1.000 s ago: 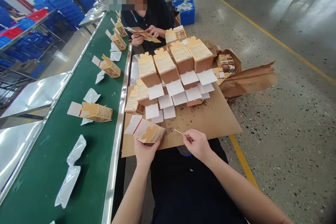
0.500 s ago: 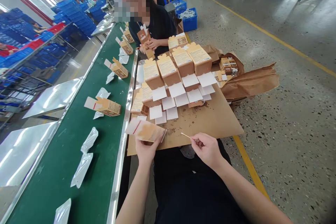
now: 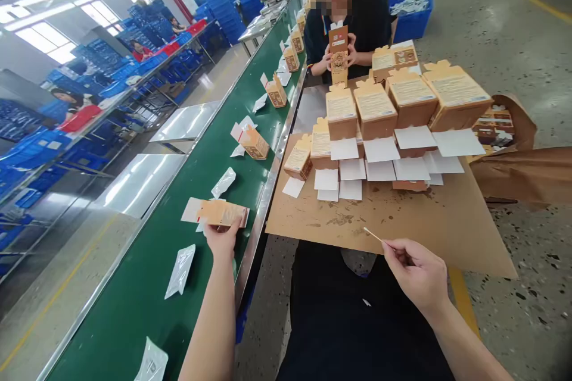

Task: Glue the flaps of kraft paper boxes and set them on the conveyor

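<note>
My left hand (image 3: 222, 238) grips a small tan carton (image 3: 223, 213) from its near side, fingers around it, above the green conveyor belt (image 3: 116, 303). The carton's white end flap sticks out to the left. Behind it a silvery packet is partly hidden. Over the near edge of the brown cardboard sheet (image 3: 313, 217), my right hand (image 3: 417, 271) pinches a cotton swab (image 3: 372, 234), its white tip pointing up and left. Stacked cartons (image 3: 378, 113) with white flaps hanging toward me stand on the sheet beyond.
Silvery packets (image 3: 181, 271) and open cartons (image 3: 256, 143) lie along the belt, edged by a metal rail (image 3: 257, 232). Across the sheet a co-worker (image 3: 353, 41) holds a brown carton (image 3: 338, 53). A brown paper bag (image 3: 527, 175) of cartons stands right; blue crates (image 3: 413, 18) sit behind.
My left hand has carried the carton left, from the cardboard sheet to over the belt. The right hand still holds the swab. The view has turned left, and the co-worker's carton is now upright.
</note>
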A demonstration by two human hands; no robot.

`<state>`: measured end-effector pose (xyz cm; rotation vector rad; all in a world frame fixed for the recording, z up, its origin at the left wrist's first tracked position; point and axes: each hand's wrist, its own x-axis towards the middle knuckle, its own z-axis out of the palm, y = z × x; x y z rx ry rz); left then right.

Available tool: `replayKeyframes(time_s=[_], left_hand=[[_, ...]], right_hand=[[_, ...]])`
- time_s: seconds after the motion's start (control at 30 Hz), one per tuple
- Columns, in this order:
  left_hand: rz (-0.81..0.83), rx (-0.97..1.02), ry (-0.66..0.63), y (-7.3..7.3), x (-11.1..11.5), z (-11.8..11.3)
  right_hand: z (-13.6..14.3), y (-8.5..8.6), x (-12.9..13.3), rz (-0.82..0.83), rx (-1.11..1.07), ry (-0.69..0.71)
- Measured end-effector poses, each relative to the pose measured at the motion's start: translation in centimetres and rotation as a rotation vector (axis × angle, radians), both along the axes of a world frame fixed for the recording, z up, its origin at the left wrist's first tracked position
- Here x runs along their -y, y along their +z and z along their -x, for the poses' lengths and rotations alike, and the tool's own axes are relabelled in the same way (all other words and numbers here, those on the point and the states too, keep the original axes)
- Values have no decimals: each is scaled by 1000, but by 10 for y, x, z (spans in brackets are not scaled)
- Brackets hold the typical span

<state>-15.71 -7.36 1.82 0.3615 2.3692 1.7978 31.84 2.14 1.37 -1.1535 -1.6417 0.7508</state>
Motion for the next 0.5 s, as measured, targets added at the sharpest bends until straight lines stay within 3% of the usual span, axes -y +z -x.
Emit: replayKeyframes(time_s=[0.23,0.5], left_hand=[[154,-115,-15,-20,-8,2],[134,-90,-29,-12,-40,4]], right_hand=[[1,10,-5,10,24,30],[14,17,-9,-6,-5,109]])
